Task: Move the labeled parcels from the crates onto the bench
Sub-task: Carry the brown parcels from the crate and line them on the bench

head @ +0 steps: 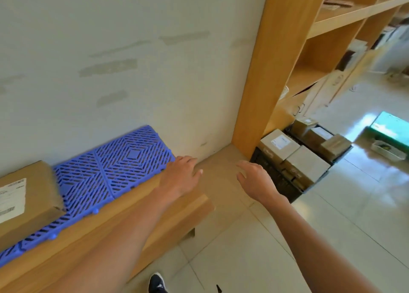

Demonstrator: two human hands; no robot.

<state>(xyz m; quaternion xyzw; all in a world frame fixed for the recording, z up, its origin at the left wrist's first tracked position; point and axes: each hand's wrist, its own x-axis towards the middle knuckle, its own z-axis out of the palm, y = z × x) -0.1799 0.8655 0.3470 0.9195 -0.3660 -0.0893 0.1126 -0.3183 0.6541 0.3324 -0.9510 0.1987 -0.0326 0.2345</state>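
Observation:
A wooden bench (181,217) runs along the wall at the left, topped with a blue plastic grid mat (106,171). One brown labeled parcel (26,195) lies on the mat at the far left. Two black crates sit on the floor under the shelf at the right: the near crate (276,182) holds a labeled parcel (280,145) and a grey-topped parcel (307,162), and the far crate (345,148) holds several more brown parcels (318,134). My left hand (181,175) hovers over the bench's right end, fingers relaxed, empty. My right hand (254,179) is open in the air, left of the near crate.
A tall wooden shelf unit (261,71) stands against the wall above the crates, with boxes on its upper shelves. Pale floor tiles stretch to the right. A green object (389,126) and a white tray (387,150) lie on the floor at the far right. My shoe (157,282) shows below.

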